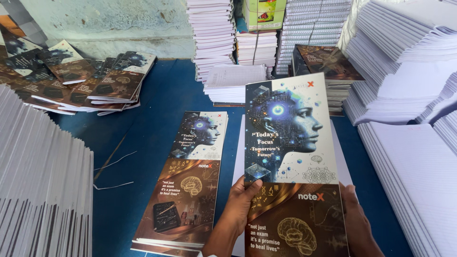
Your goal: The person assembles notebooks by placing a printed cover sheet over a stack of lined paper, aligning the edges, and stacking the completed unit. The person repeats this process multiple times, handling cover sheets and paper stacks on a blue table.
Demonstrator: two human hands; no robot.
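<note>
— At the near edge of the blue table [157, 109], what are the two hands doing?

— Both come up from the bottom of the view. The left hand [242, 200] grips the left edge of a tall printed cover sheet [290, 157], thumb across the front and fingers curled behind it. The right hand [354, 219] clasps the right edge lower down, its palm hidden behind the sheet.

— So neither is spread open?

— No, both are closed on the sheet, pinching it from opposite sides.

— How does the sheet sit?

— Upright and slightly tilted, its upper half showing a pale profile head and its lower half a brown panel with a brain drawing. It is lifted above a white paper block [238, 162] lying flat beneath it.

— What lies beside it?

— Just left, a flat pile of matching covers [188, 185] rests on the table, close to the left wrist but not touching the held sheet.

— And room around?

— Tight on the right, where stacks of white pages [409, 171] crowd in. On the left another page stack [38, 190] stands at the edge, with bare blue surface between it and the pile. Finished notebooks [81, 78] lie fanned at the far left, well apart.
</note>
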